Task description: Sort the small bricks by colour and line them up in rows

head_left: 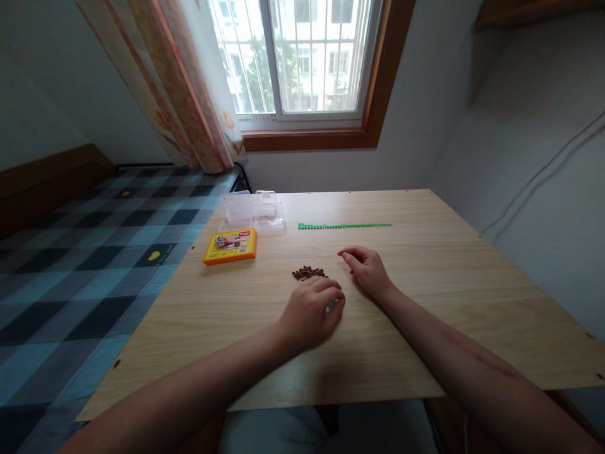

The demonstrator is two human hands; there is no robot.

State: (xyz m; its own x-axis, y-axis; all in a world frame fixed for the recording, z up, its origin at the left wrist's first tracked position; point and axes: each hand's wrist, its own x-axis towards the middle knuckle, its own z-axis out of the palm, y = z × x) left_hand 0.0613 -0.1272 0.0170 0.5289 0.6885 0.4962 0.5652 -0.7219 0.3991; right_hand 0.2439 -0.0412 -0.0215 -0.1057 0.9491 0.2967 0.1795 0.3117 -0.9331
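Note:
My left hand (309,312) rests on the wooden table (425,328), fingers curled over small coloured pieces that peek out under the fingertips. Just beyond it lies a small pile of brown pieces (308,273). My right hand (366,268) lies on the table to the right of the pile, fingers loosely bent and pinched together; whether anything is in them is hidden. Farther back a long straight row of green pieces (344,225) runs left to right.
An orange-yellow flat box (230,245) lies at the table's left, with a clear plastic case (253,211) behind it. A bed with a checked blue cover (94,252) adjoins the left edge. Wall and window stand behind the table.

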